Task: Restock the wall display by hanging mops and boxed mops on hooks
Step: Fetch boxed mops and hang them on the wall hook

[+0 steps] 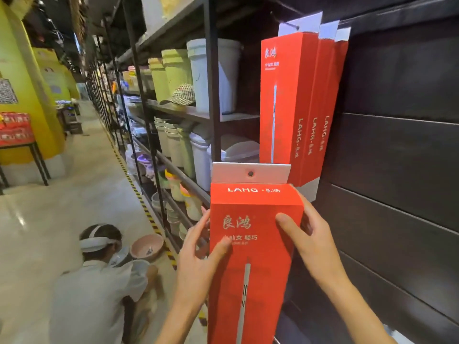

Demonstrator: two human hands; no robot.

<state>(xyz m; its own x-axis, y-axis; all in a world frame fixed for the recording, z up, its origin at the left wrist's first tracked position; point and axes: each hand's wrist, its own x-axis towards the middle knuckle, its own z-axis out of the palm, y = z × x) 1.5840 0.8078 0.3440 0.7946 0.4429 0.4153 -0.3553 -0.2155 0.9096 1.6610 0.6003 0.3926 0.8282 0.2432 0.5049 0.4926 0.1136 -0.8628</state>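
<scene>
While both hands grip it, red box (250,247) is upright below three hung boxes (298,100) | left hand (198,254) fingers clamped on its left edge | right hand (305,234) fingers clamped on its right side | white tab (250,173) on top, off the hook (289,24) | dark wall (397,145) on the right

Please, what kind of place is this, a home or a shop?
Most likely a household-goods shop. Three identical red boxed mops hang on the dark wall panel, long shelves hold many plastic buckets, and both hands grip another red box with a hang tab.
</scene>
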